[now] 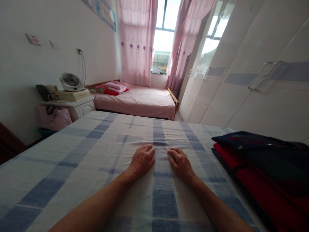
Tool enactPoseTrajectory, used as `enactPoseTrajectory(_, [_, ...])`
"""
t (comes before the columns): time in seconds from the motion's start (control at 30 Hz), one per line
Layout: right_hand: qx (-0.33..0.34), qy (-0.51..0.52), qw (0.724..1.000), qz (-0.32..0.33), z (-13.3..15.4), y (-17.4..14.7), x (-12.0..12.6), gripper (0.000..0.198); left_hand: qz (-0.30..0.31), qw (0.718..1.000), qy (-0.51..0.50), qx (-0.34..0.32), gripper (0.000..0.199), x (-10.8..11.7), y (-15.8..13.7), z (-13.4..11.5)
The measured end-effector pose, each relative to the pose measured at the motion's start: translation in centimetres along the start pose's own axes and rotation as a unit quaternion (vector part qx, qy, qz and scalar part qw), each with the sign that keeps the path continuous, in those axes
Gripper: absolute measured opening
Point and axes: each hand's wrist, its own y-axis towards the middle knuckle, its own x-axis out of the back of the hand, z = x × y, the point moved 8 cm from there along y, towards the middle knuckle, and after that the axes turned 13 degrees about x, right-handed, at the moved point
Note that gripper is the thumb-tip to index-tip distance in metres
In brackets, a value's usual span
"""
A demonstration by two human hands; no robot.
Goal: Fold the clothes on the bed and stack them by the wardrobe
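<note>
A white sheet with blue plaid bands (pixel 135 132) covers the bed in front of me. My left hand (pixel 143 158) lies palm down near the middle of the sheet, its fingers resting on the cloth. A short way to its right, my right hand (pixel 180 161) also rests palm down with its fingers a little bent and apart. Between the hands runs a blue band of the sheet, and a small wrinkle shows just beyond the fingertips. Neither hand appears to hold anything; both palms are hidden.
Folded dark and red cloths (pixel 260 174) lie stacked on the bed's right side. Beyond stands a second bed with a pink sheet (pixel 145 100). A white fan (pixel 71 82) sits on a box on the nightstand (pixel 84 108) at left. White wardrobes (pixel 231 96) line the right.
</note>
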Motion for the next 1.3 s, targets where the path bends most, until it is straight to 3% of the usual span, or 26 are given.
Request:
enactPoseTrajectory(0.27, [0.012, -0.010, 1.000, -0.011, 0.02, -0.02, 0.01, 0.024, -0.003, 1.000, 0.012, -0.003, 0.029, 0.07, 0.07, 0.00])
enactPoseTrajectory(0.6, [0.020, -0.010, 1.000, -0.008, 0.04, 0.19, -0.13, 0.023, 0.054, 0.998, 0.030, 0.010, 0.035, -0.46, 0.16, 0.23])
enactPoseTrajectory(1.3, [0.024, -0.014, 1.000, -0.006, 0.22, 0.25, 0.02, 0.025, 0.036, 0.999, 0.038, 0.001, 0.033, -0.25, 0.13, -0.06])
